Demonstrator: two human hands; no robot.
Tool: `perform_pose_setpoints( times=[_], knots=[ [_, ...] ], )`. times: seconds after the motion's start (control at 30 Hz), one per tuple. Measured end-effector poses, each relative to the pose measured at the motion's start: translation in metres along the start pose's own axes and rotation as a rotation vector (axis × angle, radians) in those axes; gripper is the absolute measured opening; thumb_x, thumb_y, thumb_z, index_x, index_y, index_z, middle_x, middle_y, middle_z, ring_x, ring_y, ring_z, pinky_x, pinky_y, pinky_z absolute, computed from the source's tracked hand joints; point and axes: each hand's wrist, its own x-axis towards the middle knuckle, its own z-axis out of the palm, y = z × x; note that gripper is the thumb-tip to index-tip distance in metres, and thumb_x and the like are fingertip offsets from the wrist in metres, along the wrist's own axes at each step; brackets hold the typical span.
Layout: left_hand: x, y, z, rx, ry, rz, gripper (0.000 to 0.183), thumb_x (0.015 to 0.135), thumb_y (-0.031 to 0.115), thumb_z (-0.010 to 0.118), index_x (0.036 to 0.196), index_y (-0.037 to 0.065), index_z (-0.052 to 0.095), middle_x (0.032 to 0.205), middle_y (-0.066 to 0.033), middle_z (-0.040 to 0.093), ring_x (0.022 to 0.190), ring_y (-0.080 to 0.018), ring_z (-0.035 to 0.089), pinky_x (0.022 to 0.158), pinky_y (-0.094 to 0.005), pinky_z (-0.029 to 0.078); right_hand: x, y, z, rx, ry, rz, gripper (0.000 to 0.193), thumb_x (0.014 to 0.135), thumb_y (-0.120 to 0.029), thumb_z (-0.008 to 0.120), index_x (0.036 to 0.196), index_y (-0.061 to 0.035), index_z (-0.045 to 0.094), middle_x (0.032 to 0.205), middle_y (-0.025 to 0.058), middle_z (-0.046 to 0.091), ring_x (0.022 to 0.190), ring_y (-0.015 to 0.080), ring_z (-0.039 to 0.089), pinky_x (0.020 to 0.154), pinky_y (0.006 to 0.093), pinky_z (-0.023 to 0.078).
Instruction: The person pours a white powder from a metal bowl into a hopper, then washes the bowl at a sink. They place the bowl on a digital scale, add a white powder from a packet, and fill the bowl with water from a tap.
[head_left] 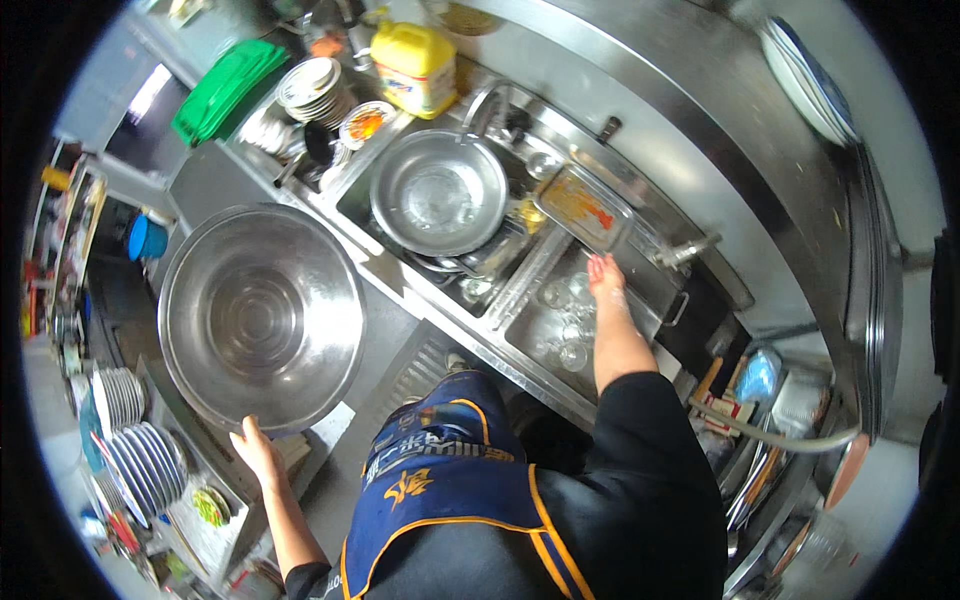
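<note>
Left hand clamps large steel bowl by its near rim, left of sink | right hand at tray, grip unclear | one-sided hold could let bowl tip

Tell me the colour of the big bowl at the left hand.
The big bowl is shiny silver-grey; it shows best in the head view.

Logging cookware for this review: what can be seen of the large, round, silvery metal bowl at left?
The large, round, silvery metal bowl has a thin rim, a smooth curved wall and concentric rings at its base. Its open side faces the camera, the inside showing bright reflections. It is left of the silvery metal sink unit. The bare left hand holds its near rim; its underside is hidden.
</note>
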Motion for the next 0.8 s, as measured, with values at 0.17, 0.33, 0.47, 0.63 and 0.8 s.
perform_pose_setpoints(
  times=[0.17, 0.33, 0.47, 0.63, 0.8],
  knots=[
    [0.001, -0.024, -0.01, -0.375, 0.019, -0.246, 0.028, 0.081, 0.013, 0.054, 0.104, -0.002, 0.05, 0.093, -0.0076, 0.055, 0.081, -0.0169, 0.052, 0.074, -0.0302, 0.044, -0.031, -0.004, 0.005, -0.019, -0.272, -0.119, 0.018, 0.092, -0.012, 0.057, 0.106, -0.0018, 0.049, 0.101, 0.0115, 0.058, 0.095, 0.0227, 0.06, 0.085, 0.0322, 0.054],
    [0.001, -0.028, -0.011, -0.468, 0.02, -0.36, 0.032, 0.082, 0.014, 0.051, 0.112, 0.003, 0.049, 0.095, -0.009, 0.056, 0.074, -0.02, 0.058, 0.06, -0.0324, 0.05, -0.111, -0.007, 0.017, -0.155, -0.377, -0.335, 0.018, 0.091, -0.012, 0.06, 0.099, -0.0015, 0.048, 0.098, 0.0089, 0.055, 0.095, 0.0225, 0.056, 0.093, 0.0369, 0.049],
    [0.0, -0.022, -0.014, -0.449, 0.076, -0.339, 0.023, 0.081, 0.008, 0.048, 0.101, -0.003, 0.051, 0.086, -0.0052, 0.055, 0.071, -0.0142, 0.05, 0.063, -0.0288, 0.043, -0.169, -0.004, 0.048, -0.371, -0.334, -0.505, 0.014, 0.092, -0.013, 0.057, 0.091, -0.0046, 0.046, 0.089, 0.0053, 0.051, 0.086, 0.015, 0.055, 0.086, 0.0335, 0.051],
    [0.019, -0.063, -0.025, -0.543, 0.066, -0.382, 0.021, 0.08, 0.005, 0.046, 0.099, -0.004, 0.052, 0.085, -0.0048, 0.055, 0.074, -0.0141, 0.051, 0.07, -0.0284, 0.043, -0.173, 0.006, 0.09, -0.607, -0.25, -0.554, 0.013, 0.091, -0.011, 0.058, 0.086, -0.004, 0.048, 0.076, 0.0047, 0.053, 0.069, 0.0127, 0.057, 0.065, 0.0272, 0.055],
    [0.042, -0.088, -0.043, -0.597, 0.097, -0.453, 0.015, 0.079, 0.004, 0.045, 0.091, -0.004, 0.051, 0.081, -0.0028, 0.051, 0.069, -0.0133, 0.048, 0.066, -0.0289, 0.043, -0.155, 0.042, 0.126, -0.669, -0.217, -0.557, 0.014, 0.088, -0.008, 0.061, 0.083, -0.0017, 0.049, 0.072, 0.0093, 0.058, 0.061, 0.0156, 0.059, 0.057, 0.028, 0.056]
  ],
)
